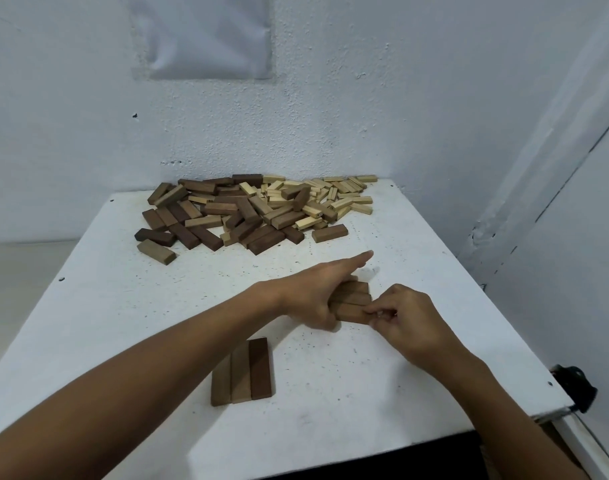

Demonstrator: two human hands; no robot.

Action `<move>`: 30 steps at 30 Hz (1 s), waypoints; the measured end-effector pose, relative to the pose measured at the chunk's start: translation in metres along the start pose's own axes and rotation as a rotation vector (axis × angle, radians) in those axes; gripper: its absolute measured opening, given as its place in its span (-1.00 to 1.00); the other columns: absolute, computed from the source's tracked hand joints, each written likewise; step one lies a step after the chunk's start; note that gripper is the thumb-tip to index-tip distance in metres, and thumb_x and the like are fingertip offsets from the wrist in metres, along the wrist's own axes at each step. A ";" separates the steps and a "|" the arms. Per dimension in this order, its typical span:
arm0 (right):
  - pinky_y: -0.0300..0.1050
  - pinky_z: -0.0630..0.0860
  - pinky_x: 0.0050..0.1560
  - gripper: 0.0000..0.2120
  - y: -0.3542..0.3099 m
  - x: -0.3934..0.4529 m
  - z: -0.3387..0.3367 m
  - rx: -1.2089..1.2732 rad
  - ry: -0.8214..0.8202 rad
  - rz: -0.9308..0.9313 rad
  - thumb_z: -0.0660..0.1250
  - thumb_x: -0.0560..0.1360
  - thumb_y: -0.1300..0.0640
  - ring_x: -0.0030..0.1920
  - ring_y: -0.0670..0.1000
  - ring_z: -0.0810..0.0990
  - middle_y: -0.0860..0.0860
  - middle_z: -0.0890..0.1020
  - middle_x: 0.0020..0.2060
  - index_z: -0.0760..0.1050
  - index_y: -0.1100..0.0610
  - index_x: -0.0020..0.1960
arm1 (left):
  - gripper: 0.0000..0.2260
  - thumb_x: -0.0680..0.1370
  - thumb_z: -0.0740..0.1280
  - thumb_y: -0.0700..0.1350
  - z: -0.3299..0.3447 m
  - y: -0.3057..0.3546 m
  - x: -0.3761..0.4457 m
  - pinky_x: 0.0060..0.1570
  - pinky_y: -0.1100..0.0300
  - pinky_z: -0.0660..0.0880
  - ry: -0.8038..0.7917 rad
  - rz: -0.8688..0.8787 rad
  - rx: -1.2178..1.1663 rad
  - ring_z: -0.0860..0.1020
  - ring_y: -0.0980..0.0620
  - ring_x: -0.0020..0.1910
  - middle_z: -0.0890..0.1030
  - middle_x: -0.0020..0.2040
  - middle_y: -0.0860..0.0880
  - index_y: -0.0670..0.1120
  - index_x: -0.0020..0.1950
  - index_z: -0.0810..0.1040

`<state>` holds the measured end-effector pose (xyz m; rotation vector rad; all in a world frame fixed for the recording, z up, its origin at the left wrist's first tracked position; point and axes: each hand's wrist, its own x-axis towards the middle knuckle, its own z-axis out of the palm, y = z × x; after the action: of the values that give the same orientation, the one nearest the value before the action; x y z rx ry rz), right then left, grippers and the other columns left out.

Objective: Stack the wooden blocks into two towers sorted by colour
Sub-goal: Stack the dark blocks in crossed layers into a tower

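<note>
Risk: brown blocks (353,301), gripped by left hand (313,296), pinched by right hand (408,318), may slip out of line if squeezed unevenly.

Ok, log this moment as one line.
left hand grips brown blocks | right hand pinches them | three-block row laid | pile unsorted

Both hands, left hand (313,296) and right hand (408,322), grip brown blocks (353,301) on the white table (123,306).

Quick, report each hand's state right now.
Left hand: grips the brown blocks, index finger straight.
Right hand: pinches the same blocks' near end.
</note>
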<state>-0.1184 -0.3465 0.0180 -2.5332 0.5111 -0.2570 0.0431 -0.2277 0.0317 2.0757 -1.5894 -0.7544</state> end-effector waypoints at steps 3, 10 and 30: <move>-0.50 0.33 -0.21 -0.81 0.006 -0.012 -0.010 0.056 0.005 0.071 0.42 0.47 0.31 -0.19 -0.15 0.51 -0.12 0.52 -0.21 0.70 0.15 0.04 | 0.05 0.35 0.49 -0.34 0.008 0.011 0.005 0.35 0.12 0.40 -0.010 0.023 0.012 0.31 0.04 0.47 0.27 0.52 -0.05 0.06 0.61 -0.13; -0.53 0.35 -0.22 -0.82 0.021 -0.047 -0.031 0.178 0.045 0.225 0.47 0.41 0.34 -0.21 -0.18 0.53 -0.20 0.56 -0.24 0.71 0.13 -0.06 | 0.03 0.35 0.47 -0.35 0.036 0.045 0.016 0.28 0.31 0.36 -0.048 0.072 0.024 0.34 0.06 0.43 0.34 0.47 -0.07 -0.01 0.61 -0.11; -0.13 0.01 0.54 -0.47 0.014 -0.041 -0.008 1.077 0.369 0.302 -0.13 0.67 -0.16 0.51 -0.21 0.12 -0.13 0.20 0.54 0.16 0.02 0.56 | -0.40 0.57 0.03 0.35 0.092 0.084 0.007 0.32 0.38 0.16 0.662 -0.062 -1.014 0.19 0.24 0.49 0.22 0.56 0.09 0.09 0.54 0.21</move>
<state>-0.1620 -0.3445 0.0138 -1.3488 0.6501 -0.6753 -0.0762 -0.2561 0.0123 1.3708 -0.5656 -0.6002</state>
